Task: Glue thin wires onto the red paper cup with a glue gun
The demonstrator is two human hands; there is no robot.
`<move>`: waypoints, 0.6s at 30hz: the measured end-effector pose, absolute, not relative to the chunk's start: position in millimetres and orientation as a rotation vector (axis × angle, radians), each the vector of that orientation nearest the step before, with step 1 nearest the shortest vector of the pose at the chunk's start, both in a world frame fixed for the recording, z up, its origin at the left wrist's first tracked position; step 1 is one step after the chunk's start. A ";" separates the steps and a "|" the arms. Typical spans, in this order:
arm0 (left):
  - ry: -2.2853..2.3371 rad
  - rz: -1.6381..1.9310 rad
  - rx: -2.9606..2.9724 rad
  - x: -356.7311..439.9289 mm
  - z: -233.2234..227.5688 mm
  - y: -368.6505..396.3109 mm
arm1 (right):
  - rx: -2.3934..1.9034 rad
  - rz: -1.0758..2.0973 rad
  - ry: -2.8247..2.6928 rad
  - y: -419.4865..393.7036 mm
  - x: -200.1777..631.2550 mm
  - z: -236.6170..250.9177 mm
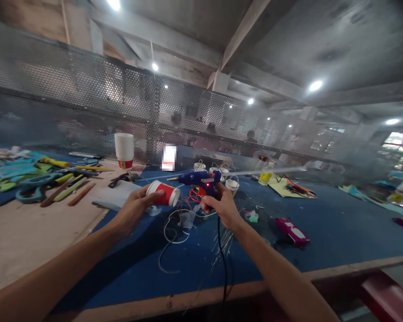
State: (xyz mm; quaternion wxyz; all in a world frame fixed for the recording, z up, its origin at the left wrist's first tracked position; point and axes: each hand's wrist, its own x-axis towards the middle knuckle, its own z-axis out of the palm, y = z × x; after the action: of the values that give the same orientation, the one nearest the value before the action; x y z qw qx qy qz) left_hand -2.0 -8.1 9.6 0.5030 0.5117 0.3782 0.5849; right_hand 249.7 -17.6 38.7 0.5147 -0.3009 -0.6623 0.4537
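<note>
Blue worktop [339, 223]; glue gun [199, 179] nozzle leftward, level.

Two bare forearms, seemingly sleeveless; ringless left hand [134, 206].

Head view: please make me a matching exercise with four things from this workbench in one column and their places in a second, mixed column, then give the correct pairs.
Things:
1. red cup
2. glue gun
3. cup stack
4. pink box

Places:
A. lying on the blue mat, right of the right hand
B. held in the left hand
C. standing far back by the mesh screen
D. gripped in the right hand

Pairs: 1-B, 2-D, 3-C, 4-A
</note>
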 end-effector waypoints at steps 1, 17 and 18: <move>0.912 1.413 1.248 -2.1 10.5 -8.8 | -0.744 1.056 -1.598 -16.9 250.4 34.6; 0.949 1.432 1.214 -0.8 17.4 -13.2 | -0.935 0.384 -1.994 -19.3 255.5 3.0; 0.959 1.435 1.212 -1.1 17.7 -13.9 | -0.944 0.319 -2.015 -19.2 255.9 2.3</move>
State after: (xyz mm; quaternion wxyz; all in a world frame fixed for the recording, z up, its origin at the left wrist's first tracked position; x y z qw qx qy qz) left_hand -1.1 -13.9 17.7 0.4938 0.4998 0.3954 0.5917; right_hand 255.9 -19.2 2.3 0.4321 -0.3786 -0.8084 0.1280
